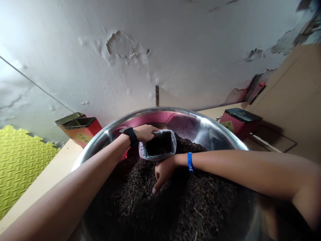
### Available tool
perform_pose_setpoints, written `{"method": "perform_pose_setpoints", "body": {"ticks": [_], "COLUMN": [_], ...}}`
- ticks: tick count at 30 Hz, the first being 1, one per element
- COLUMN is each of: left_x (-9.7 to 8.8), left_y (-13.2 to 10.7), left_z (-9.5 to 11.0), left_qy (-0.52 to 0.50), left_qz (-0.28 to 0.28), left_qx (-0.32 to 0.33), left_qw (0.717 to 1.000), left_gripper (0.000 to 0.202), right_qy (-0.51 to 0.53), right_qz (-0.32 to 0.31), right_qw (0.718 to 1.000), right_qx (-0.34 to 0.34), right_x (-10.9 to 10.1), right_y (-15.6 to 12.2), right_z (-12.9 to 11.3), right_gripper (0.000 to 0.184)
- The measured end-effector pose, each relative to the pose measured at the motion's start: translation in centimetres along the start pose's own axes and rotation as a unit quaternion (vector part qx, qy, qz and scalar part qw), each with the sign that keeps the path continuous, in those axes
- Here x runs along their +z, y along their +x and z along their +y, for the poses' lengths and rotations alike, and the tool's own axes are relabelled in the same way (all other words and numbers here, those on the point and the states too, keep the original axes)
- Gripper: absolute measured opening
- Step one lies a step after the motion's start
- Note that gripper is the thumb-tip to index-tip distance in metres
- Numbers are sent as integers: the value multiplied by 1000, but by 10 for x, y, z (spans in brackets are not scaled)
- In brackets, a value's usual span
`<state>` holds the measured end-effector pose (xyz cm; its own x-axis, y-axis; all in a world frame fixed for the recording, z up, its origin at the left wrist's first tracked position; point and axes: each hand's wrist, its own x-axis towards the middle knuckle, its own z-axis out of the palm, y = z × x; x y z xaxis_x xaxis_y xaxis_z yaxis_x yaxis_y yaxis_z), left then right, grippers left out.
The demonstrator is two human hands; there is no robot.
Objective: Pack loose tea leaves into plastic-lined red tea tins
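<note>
While the left hand (146,133) held a plastic-lined container (157,156), the right hand (165,169) met loose dark tea (140,182)

As the container stood tipped toward the viewer above the heap of tea, the left hand was clamped on its far left corner, fingers over the rim. Clear plastic was folded outward around its four-sided mouth; the inside was so dark that its contents could not be told.

The right hand was apart from the left, just below the container's near side in the view. Its thumb pointed down and touched the leaves, but the other fingers were mostly hidden, so one could not tell whether they were closed on any. A black watch (129,134) circled the left wrist, and a blue wristband (190,162) the right.

The tea lay heaped in a wide, shiny metal basin (160,109), which rested on a pale surface (47,174). Left of the basin stood red tins (82,135) with open tops and a yellow label; on the right was another red tin (235,125) with a dark top. A yellow foam mat (22,167) spread at the far left. Behind everything rose a white wall (185,57) with peeling, blistered paint and a narrow strip (157,96) upright against it, just beyond the basin's rim.
</note>
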<state>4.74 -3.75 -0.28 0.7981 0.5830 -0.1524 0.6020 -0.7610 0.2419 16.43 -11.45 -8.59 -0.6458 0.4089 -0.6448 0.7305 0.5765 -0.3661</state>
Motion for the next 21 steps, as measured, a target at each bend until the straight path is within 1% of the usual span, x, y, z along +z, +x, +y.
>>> {"method": "perform_pose_setpoints", "body": {"ticks": [7, 11, 14, 16, 21], "left_x": [-2, -3, -2, -2, -2], "left_y": [-1, -1, -1, -1, -1], "left_z": [3, 5, 3, 2, 3], "left_qy": [2, 2, 0, 1, -1], "left_qz": [4, 0, -1, -1, 4], "left_qx": [-1, 1, 3, 4, 3], "left_qw": [1000, 1000, 1000, 1000, 1000], "left_gripper": [43, 45, 44, 44, 45], "right_qy": [58, 99, 128, 143, 171], "right_qz": [-10, -25, -22, -26, -70], "right_qw": [998, 995, 991, 989, 982], "right_qx": [0, 21, 36, 39, 32], "right_x": [2, 8, 13, 14, 14], "right_y": [0, 2, 4, 5, 2], "right_z": [2, 4, 6, 6, 3], "right_gripper": [67, 75, 83, 81, 64]}}
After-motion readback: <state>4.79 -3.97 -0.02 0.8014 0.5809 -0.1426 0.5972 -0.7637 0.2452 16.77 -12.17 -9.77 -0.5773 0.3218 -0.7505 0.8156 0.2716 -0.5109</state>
